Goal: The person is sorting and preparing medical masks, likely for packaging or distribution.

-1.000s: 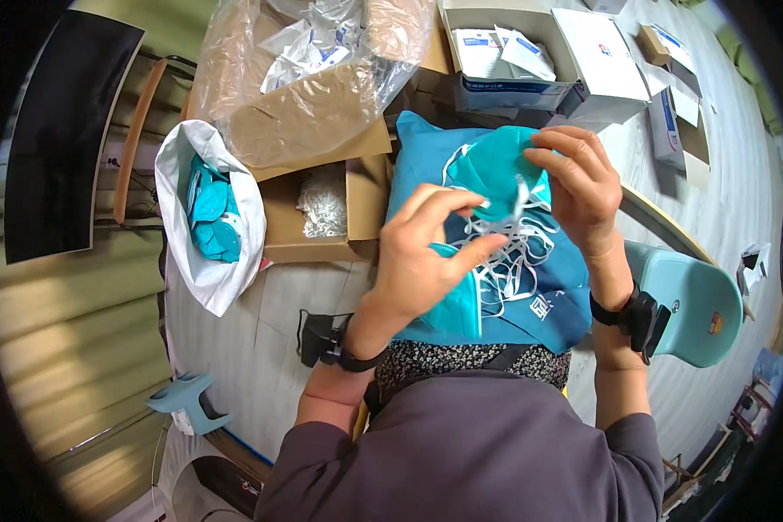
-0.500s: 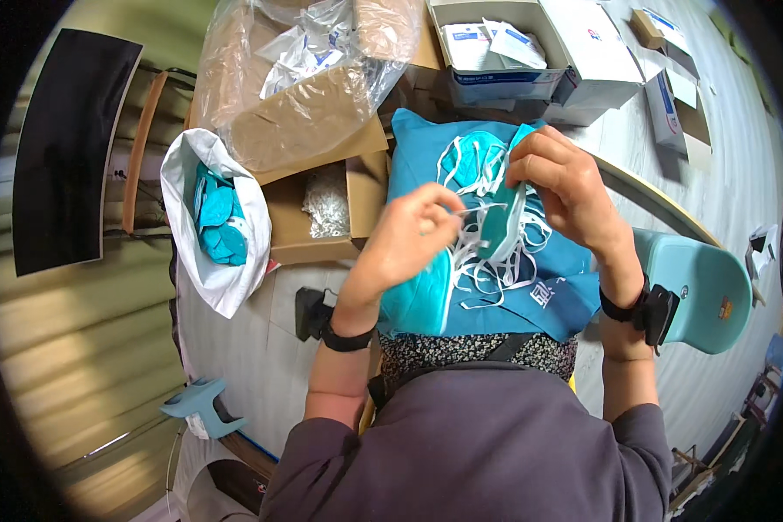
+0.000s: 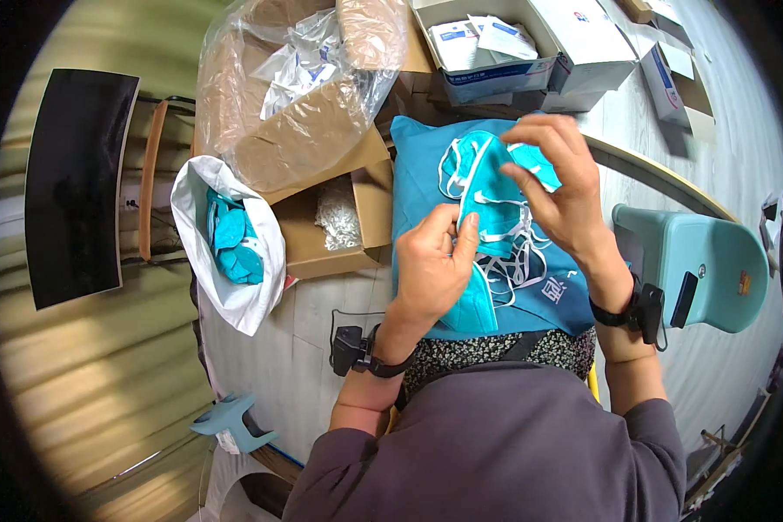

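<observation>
Left hand (image 3: 431, 265) pinching 1 teal mask (image 3: 493, 191) by its edge, above my lap's blue cloth (image 3: 416, 165); covers part of a 2nd mask (image 3: 476, 306). Right hand (image 3: 567, 187): thumb and fingers parted, contact unclear. Straps (image 3: 524, 265) tangled. Grey floor (image 3: 317, 304) left of cloth. Far plastic-lined carton (image 3: 300, 139) cut off.
</observation>
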`<move>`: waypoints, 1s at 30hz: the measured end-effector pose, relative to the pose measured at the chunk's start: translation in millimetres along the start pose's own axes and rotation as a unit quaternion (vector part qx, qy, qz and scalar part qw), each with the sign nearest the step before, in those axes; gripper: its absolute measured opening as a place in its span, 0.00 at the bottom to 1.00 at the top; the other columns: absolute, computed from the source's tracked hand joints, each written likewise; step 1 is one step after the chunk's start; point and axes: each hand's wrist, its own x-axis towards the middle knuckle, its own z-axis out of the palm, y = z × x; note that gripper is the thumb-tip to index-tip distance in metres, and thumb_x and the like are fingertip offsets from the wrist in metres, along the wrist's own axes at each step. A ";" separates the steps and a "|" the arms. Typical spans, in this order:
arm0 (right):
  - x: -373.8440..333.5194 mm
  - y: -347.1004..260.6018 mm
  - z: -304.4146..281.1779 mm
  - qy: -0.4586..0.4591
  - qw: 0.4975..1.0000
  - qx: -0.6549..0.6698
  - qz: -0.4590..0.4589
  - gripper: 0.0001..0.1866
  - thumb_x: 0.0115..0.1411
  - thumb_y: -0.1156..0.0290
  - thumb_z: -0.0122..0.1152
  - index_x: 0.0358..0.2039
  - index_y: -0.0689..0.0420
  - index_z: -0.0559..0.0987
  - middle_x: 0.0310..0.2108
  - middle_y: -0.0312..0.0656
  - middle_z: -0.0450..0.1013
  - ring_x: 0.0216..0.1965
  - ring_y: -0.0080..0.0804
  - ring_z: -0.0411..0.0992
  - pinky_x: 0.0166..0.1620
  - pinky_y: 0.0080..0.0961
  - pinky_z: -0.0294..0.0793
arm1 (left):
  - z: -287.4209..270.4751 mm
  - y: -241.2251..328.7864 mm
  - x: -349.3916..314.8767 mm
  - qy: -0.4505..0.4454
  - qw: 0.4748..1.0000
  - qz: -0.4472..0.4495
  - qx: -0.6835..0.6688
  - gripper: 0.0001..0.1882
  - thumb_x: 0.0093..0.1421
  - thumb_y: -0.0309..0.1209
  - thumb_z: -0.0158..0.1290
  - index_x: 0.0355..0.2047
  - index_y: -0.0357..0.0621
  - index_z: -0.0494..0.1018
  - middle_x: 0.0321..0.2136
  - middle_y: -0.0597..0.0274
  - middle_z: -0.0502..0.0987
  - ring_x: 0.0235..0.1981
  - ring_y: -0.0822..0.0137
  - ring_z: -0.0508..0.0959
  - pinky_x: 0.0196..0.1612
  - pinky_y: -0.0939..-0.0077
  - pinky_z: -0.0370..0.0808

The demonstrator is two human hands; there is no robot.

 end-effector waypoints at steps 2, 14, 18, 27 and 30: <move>-8.0 1.5 -0.3 -0.112 0.990 0.080 0.026 0.11 0.49 0.72 0.69 0.33 0.58 0.78 0.29 0.42 0.75 0.36 0.42 0.72 0.39 0.35 0.68 | 0.5 -1.4 0.1 -0.010 1.000 -0.016 -0.023 0.05 0.64 0.26 0.56 0.32 0.36 0.76 0.13 0.77 0.60 0.16 0.86 0.56 0.18 0.82 0.52; -49.1 68.0 -19.2 -0.113 0.981 -0.033 0.153 0.05 0.51 0.82 0.61 0.28 0.59 0.76 0.29 0.45 0.73 0.34 0.47 0.71 0.40 0.39 0.68 | -38.6 12.4 -21.0 0.040 0.997 -0.043 0.041 0.06 0.63 0.24 0.56 0.34 0.31 0.76 0.22 0.68 0.77 0.24 0.84 0.71 0.27 0.87 0.66; -35.0 7.5 -4.4 -0.124 0.991 0.023 0.042 0.10 0.50 0.78 0.65 0.35 0.57 0.81 0.34 0.44 0.77 0.38 0.45 0.73 0.42 0.37 0.70 | -29.1 -12.5 -13.9 0.069 0.991 -0.067 -0.089 0.05 0.64 0.23 0.55 0.33 0.32 0.74 0.17 0.75 0.72 0.18 0.88 0.64 0.20 0.88 0.58; -49.4 2.1 21.7 -0.171 0.985 0.006 -0.004 0.09 0.47 0.76 0.66 0.27 0.55 0.73 0.26 0.41 0.70 0.33 0.43 0.70 0.40 0.36 0.64 | -22.1 -3.0 -19.2 0.039 0.998 -0.032 -0.037 0.03 0.63 0.23 0.57 0.33 0.34 0.75 0.18 0.69 0.74 0.19 0.85 0.67 0.21 0.85 0.62; -62.7 26.2 10.5 -0.146 0.988 -0.032 0.036 0.08 0.46 0.81 0.62 0.25 0.56 0.73 0.25 0.41 0.71 0.33 0.44 0.71 0.39 0.37 0.64 | -35.7 -2.3 -27.1 0.039 0.998 0.014 0.039 0.03 0.59 0.21 0.59 0.32 0.34 0.76 0.18 0.61 0.74 0.18 0.77 0.71 0.21 0.79 0.66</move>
